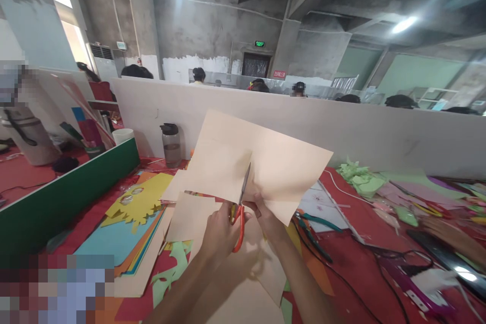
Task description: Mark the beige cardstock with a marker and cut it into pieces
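A large cream sheet of paper (224, 154) is raised over the table, with a cut running up from its lower edge. My left hand (218, 230) is closed around the orange handles of a pair of scissors (240, 235). The blades point upward into the cut, and the paper bends apart on either side of them. Just right of the blades, my right hand (261, 211) pinches the lower edge of the sheet between thumb and fingers. More cream paper (190, 217) lies below my hands.
Left are coloured sheets (114, 243), a yellow paper cutout (142, 200), a bottle (170, 147) and a green divider (76, 187). Pliers (313, 235), cables and a purple power strip (421, 288) lie right, near another person's hand (455, 235). A white partition (364, 131) stands behind.
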`<state>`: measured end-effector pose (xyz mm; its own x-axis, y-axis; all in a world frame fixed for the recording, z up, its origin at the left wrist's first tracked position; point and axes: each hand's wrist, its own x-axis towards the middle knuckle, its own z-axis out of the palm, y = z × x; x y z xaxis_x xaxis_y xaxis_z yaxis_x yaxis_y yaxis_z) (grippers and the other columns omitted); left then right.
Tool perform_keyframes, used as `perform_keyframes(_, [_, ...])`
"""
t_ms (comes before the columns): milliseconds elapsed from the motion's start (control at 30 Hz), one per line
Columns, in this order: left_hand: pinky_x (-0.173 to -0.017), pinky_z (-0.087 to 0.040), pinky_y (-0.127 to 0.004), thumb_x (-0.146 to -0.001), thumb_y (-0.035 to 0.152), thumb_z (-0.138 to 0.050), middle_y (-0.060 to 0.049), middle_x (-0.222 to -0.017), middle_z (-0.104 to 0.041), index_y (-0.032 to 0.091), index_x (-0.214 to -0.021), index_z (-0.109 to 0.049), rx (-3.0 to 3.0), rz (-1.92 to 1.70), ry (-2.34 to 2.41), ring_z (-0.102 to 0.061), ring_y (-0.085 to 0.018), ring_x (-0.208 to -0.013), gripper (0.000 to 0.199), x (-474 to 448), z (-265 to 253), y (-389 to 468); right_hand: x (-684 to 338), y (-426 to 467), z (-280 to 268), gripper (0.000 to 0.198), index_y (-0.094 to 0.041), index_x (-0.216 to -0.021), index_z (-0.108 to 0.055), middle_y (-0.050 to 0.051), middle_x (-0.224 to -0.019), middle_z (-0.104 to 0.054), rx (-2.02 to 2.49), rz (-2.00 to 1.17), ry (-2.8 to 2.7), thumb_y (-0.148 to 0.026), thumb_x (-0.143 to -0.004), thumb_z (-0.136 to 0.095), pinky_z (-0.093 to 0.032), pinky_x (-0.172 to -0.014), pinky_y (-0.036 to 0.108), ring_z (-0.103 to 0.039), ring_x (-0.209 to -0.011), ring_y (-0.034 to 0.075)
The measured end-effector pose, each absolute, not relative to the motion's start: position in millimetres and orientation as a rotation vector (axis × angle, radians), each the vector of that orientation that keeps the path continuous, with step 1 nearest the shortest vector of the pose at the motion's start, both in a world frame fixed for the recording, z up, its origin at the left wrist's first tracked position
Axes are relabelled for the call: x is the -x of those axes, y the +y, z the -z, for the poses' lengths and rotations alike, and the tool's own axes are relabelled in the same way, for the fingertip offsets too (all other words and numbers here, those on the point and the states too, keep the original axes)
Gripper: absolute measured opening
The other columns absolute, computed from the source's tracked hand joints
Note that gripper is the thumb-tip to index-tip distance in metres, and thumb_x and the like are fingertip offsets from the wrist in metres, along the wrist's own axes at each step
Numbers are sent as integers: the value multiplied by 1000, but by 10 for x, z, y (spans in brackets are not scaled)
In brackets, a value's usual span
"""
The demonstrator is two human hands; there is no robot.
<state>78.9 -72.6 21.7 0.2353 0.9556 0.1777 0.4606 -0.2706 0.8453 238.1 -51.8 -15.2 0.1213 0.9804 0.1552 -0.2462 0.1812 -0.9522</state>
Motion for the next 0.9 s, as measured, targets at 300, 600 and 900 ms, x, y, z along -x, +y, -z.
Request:
perform_keyframes(300, [-62, -39, -25, -89, 35, -59, -2, -76, -74, 25, -93, -57, -1790, -970, 1318, -69, -21, -69, 11, -809, -201, -698, -2385, -466, 241, 48, -27, -89, -81, 5, -91, -79, 945, -1149, -1044, -69, -85, -58, -41, -111, 42, -68, -108, 27])
perform_keyframes(600, [-62, -36, -27, -87, 42, -60, 0, -73, -68, 23, -88, -55, -1938, -932, 1368, -63, -21, -67, 19, -733, -238, -702, -2353, -527, 156, 55, -23, -99, -80, 7, -102, -78, 950, -1197, -1074, -71, -84, -57, -37, -113, 42, -66, -113, 27])
perform_keyframes(900, [-61, -34, -27, -86, 45, -60, 0, -73, -67, 23, -89, -54, -1918, -926, 1359, -59, -20, -66, 23, -711, -269, -690, -2316, -572, 27, 60, -26, -108, -78, 5, -116, -74, 905, -1237, -1220, -75, -85, -51, -33, -116, 37, -58, -126, 27])
